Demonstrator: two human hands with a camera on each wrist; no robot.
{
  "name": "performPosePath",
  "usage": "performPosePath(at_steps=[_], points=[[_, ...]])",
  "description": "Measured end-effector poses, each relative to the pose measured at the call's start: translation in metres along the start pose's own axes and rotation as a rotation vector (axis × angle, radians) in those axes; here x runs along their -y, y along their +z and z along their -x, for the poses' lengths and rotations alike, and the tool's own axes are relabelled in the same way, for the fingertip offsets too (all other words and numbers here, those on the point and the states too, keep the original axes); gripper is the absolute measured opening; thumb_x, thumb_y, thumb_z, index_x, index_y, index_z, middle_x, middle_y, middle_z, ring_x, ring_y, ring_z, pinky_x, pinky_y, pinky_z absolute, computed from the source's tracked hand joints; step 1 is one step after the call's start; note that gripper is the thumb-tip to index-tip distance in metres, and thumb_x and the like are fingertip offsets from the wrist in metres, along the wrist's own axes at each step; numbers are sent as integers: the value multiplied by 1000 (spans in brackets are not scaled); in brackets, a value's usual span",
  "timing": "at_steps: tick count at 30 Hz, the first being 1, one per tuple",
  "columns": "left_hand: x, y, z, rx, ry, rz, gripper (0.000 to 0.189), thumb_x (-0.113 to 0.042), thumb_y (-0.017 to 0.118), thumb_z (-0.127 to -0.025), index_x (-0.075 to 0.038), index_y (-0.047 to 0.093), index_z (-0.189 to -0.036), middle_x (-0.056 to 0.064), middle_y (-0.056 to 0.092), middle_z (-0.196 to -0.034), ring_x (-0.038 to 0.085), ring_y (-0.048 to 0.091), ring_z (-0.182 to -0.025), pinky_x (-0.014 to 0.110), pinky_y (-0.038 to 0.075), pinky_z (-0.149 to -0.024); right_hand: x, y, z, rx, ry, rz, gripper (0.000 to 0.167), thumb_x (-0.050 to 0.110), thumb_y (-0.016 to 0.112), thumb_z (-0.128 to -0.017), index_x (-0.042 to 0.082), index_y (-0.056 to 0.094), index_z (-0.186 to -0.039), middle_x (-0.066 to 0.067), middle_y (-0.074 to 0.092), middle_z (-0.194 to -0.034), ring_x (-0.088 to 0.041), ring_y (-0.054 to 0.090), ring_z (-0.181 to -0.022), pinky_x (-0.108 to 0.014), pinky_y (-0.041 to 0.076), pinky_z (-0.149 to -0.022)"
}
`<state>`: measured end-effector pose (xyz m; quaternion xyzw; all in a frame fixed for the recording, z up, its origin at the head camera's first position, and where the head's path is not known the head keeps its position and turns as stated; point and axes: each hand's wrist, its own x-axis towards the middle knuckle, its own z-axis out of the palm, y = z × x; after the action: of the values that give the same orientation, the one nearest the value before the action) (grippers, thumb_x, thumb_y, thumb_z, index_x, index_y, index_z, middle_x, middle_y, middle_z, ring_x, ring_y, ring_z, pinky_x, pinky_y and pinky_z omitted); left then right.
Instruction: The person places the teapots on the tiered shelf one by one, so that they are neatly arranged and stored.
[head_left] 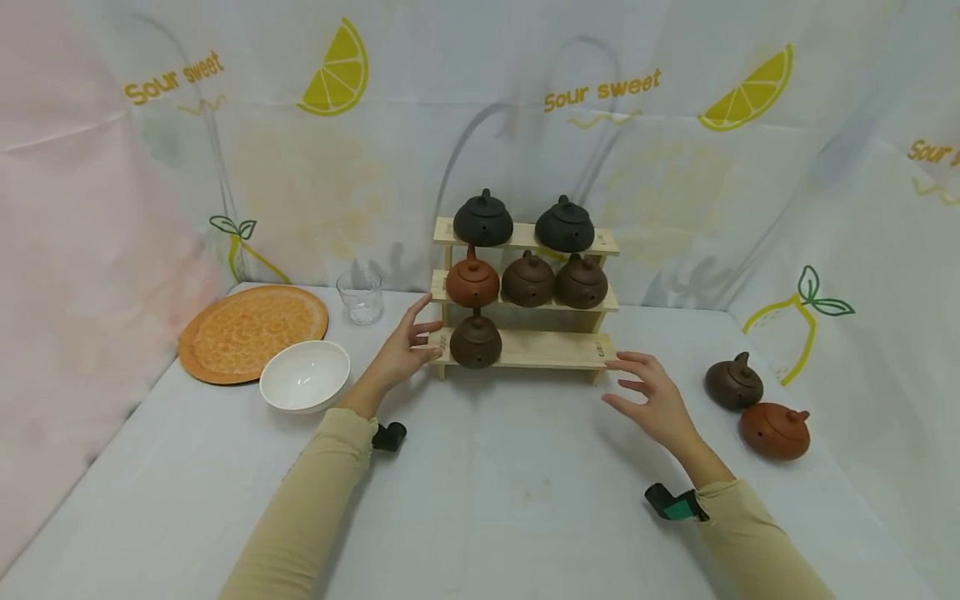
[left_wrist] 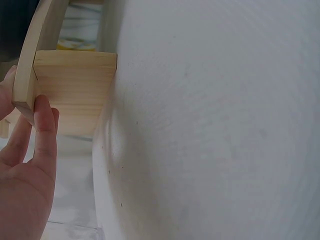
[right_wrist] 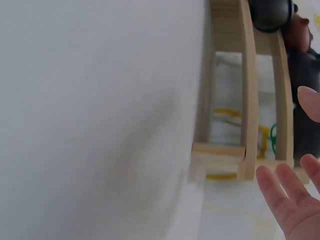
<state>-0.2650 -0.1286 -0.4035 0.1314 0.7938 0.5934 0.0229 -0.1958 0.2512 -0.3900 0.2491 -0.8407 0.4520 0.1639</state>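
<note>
A three-tier wooden display stand (head_left: 558, 350) holds several small teapots. Dark teapots, one of them the black teapot (head_left: 483, 222), sit on top. A reddish-brown teapot (head_left: 472, 282) and two brown ones fill the middle tier; one brown teapot (head_left: 476, 342) sits at the bottom tier's left. My left hand (head_left: 397, 357) grips that tier's left end, its thumb above and fingers below the board (left_wrist: 27, 75) in the left wrist view. My right hand (head_left: 654, 404) is by the right end, fingers spread and holding nothing; in the right wrist view the fingers (right_wrist: 272, 192) appear apart from the wood.
Right of the stand, a brown teapot (head_left: 733, 383) and a reddish-brown teapot (head_left: 776, 432) lie on the white table (head_left: 525, 500). At left are a white bowl (head_left: 305, 377), a round orange-brown mat (head_left: 251, 333) and a clear glass (head_left: 362, 296). A printed curtain (head_left: 465, 75) hangs behind.
</note>
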Motion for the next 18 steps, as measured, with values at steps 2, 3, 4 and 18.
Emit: performPosePath(at_steps=[2, 3, 4, 18], points=[[0, 0, 0, -2, -4, -2, 88, 10, 60, -85, -27, 13, -150, 20, 45, -136, 43, 42, -119, 47, 42, -90, -7, -6, 5, -13, 30, 22, 48, -12, 74, -70, -6, 58, -115, -23, 45, -124, 5, 41, -109, -19, 46, -81], [0, 0, 0, -2, -5, -4, 88, 10, 60, -85, -27, 13, -150, 20, 45, -136, 43, 42, -119, 47, 42, -90, -9, -10, 7, -20, 43, 33, 48, -11, 74, -71, -6, 58, -116, -22, 45, -124, 4, 41, -109, -16, 45, -81], [0, 1, 0, -3, -5, -3, 88, 10, 60, -85, -27, 14, -150, 20, 45, -136, 43, 42, -119, 47, 42, -90, -11, -14, 10, -29, 57, 41, 48, -11, 74, -71, -6, 58, -116, -22, 45, -124, 4, 41, -109, -14, 44, -81], [-2, 0, 2, -4, 5, -2, 88, 11, 59, -84, -25, 13, -150, 22, 45, -136, 43, 43, -118, 47, 43, -89, -53, -63, 43, -187, 84, 131, 51, -3, 76, -74, 2, 60, -122, -6, 46, -123, 2, 43, -107, -7, 40, -80]])
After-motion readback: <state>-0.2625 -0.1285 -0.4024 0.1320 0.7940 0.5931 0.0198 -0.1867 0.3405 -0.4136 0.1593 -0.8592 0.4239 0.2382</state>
